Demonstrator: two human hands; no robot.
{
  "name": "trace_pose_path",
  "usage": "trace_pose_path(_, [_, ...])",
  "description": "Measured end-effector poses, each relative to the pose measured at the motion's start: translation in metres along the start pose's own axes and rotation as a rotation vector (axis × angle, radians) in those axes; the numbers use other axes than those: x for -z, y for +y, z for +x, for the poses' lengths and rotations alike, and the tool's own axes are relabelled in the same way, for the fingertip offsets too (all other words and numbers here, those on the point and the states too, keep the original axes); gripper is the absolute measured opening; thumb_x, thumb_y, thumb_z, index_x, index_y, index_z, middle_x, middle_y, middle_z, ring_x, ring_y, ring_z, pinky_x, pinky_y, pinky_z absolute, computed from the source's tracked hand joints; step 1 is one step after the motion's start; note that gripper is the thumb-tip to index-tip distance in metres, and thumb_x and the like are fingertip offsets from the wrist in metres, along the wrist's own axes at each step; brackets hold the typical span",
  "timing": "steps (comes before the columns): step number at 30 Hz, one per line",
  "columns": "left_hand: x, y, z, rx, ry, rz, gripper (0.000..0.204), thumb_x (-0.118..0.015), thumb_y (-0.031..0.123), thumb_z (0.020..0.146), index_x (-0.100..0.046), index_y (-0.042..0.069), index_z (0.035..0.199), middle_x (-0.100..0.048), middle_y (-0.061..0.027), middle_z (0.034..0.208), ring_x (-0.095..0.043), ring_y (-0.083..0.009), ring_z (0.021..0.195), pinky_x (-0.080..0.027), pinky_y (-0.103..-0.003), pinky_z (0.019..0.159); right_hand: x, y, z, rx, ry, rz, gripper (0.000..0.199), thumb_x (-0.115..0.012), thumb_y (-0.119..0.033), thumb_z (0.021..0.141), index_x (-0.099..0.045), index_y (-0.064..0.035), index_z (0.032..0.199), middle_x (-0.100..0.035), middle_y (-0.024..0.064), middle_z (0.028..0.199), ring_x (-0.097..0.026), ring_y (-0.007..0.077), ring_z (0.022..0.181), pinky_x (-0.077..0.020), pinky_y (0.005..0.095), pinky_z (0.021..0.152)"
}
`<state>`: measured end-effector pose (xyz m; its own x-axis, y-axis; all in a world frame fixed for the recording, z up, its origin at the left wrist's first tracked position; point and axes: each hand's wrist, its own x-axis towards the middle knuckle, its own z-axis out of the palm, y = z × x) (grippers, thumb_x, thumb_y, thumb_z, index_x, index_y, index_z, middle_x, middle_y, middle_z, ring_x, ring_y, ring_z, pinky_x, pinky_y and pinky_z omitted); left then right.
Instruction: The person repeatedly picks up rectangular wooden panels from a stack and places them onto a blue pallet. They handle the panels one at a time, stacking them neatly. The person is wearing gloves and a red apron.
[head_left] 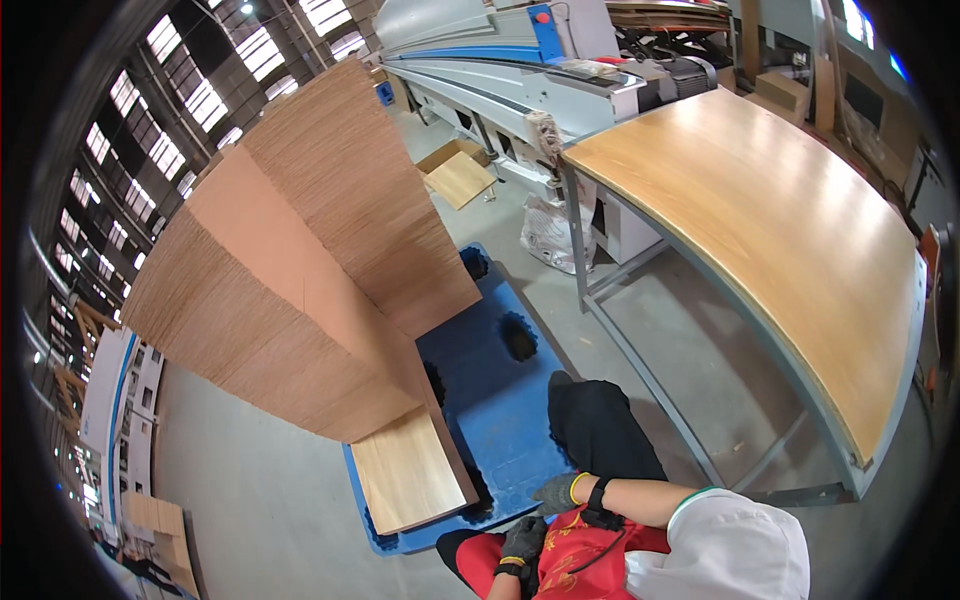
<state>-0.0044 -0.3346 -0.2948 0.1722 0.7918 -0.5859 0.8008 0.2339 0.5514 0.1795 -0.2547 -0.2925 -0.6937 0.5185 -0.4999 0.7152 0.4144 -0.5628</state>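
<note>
My right hand (558, 493), in a grey glove with a yellow cuff, is held in front of my red apron (590, 555). Its fingers point left, loosely stretched, with nothing visible in them. Just below and left of it is my left hand (522, 541), gloved the same way and close to the apron. Its fingers are too small and shaded to read. Nearest to both hands is a blue plastic pallet (495, 400). On its left side stand tall stacks of thin brown boards (270, 340), and a pale wood-grain panel (412, 470) lies at the near end.
At the right stands a metal-framed table (690, 440) with a wood-grain board (750, 220) on top. A long grey machine (500, 85) runs across the back. A clear plastic bag (552, 232) and an open cardboard box (455, 165) sit on the floor near it.
</note>
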Motion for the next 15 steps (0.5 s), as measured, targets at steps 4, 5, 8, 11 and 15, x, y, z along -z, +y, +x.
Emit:
trace_pose_path(4, [-0.006, -0.015, 0.004, -0.057, 0.024, 0.014, 0.045, -0.048, 0.047, 0.093, -0.067, 0.008, 0.105, -0.065, -0.0221, 0.108, -0.058, -0.0414, 0.108, -0.047, -0.048, 0.09, 0.01, -0.006, -0.003, 0.014, -0.023, 0.017, 0.06, -0.051, -0.048, 0.091, -0.05, -0.0062, 0.134, -0.06, 0.0202, 0.125, -0.057, 0.0381, 0.115, -0.044, 0.0467, 0.098])
trace_pose_path(5, [-0.005, -0.013, 0.005, -0.086, 0.029, 0.029, 0.045, -0.048, 0.047, 0.093, -0.067, 0.008, 0.105, -0.065, -0.0222, 0.108, -0.058, -0.0416, 0.108, -0.047, -0.048, 0.089, 0.008, -0.004, -0.002, 0.014, -0.011, 0.017, 0.06, -0.051, -0.047, 0.091, -0.05, -0.0062, 0.134, -0.06, 0.0202, 0.125, -0.057, 0.0382, 0.115, -0.0441, 0.0467, 0.098])
trace_pose_path(8, [-0.004, -0.005, 0.003, -0.049, 0.043, 0.031, 0.045, -0.049, 0.047, 0.093, -0.067, 0.007, 0.104, -0.065, -0.0225, 0.107, -0.058, -0.0417, 0.107, -0.047, -0.048, 0.089, 0.006, -0.002, -0.002, 0.007, 0.006, 0.032, 0.06, -0.052, -0.046, 0.09, -0.051, -0.0058, 0.134, -0.059, 0.0199, 0.127, -0.056, 0.0376, 0.117, -0.0436, 0.0461, 0.099])
trace_pose_path(11, [-0.006, -0.009, 0.004, -0.041, 0.036, 0.003, 0.045, -0.049, 0.046, 0.093, -0.067, 0.007, 0.105, -0.065, -0.0226, 0.108, -0.058, -0.0416, 0.107, -0.047, -0.047, 0.089, 0.009, -0.005, -0.005, -0.003, 0.004, 0.061, 0.059, -0.052, -0.045, 0.089, -0.052, -0.0049, 0.133, -0.056, 0.0192, 0.132, -0.053, 0.036, 0.122, -0.0422, 0.0447, 0.102])
trace_pose_path(15, [-0.003, -0.003, 0.004, -0.037, 0.015, -0.019, 0.045, -0.049, 0.045, 0.093, -0.067, 0.006, 0.106, -0.065, -0.023, 0.108, -0.058, -0.0414, 0.108, -0.047, -0.048, 0.089, 0.008, -0.003, -0.004, 0.001, 0.01, 0.063, 0.06, -0.052, -0.045, 0.089, -0.051, -0.0057, 0.134, -0.054, 0.0186, 0.134, -0.052, 0.0355, 0.123, -0.041, 0.044, 0.104])
